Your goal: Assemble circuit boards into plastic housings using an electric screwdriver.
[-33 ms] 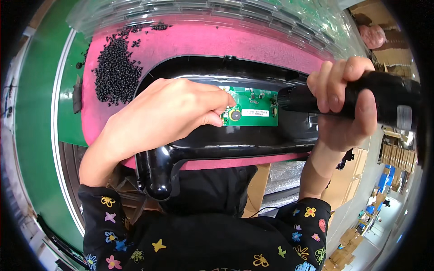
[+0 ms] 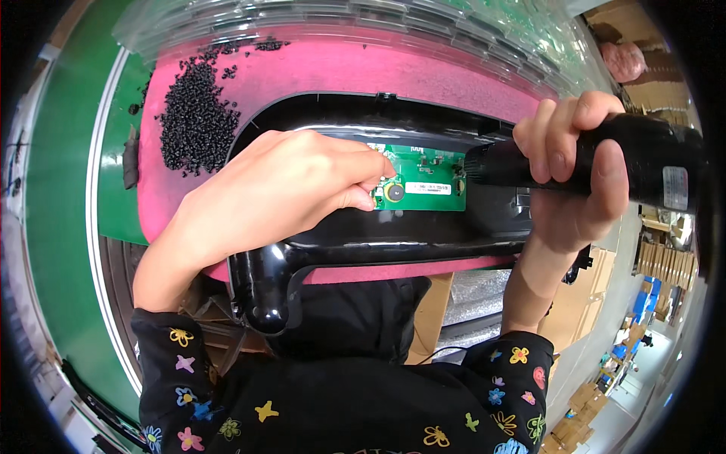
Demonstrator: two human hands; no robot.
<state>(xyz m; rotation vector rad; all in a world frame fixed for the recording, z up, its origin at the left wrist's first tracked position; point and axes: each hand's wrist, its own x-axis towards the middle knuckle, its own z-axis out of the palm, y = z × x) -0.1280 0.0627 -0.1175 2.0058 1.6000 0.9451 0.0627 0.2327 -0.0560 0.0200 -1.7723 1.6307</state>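
A glossy black plastic housing (image 2: 340, 236) lies open side up, its rounded end to the left. Inside it sits a green circuit board (image 2: 431, 163) with a white label and a round black part. My left hand (image 2: 295, 178) reaches over the housing, thumb and forefinger pinched at the board's left end; the fingertips partly cover that end. In my right hand (image 2: 571, 166) is a black electric screwdriver (image 2: 643, 163), held almost level in this view. Its narrower front end meets the board's right edge. Whether a screw is under the tip cannot be made out.
Beneath the housing is a pink mat (image 2: 325, 64), with a pile of small black screws (image 2: 197, 117) at its left. Stacked clear plastic trays (image 2: 363, 23) line the far side. A small dark roll (image 2: 131, 159) lies on the green surface. Cardboard boxes (image 2: 594, 287) stand at right.
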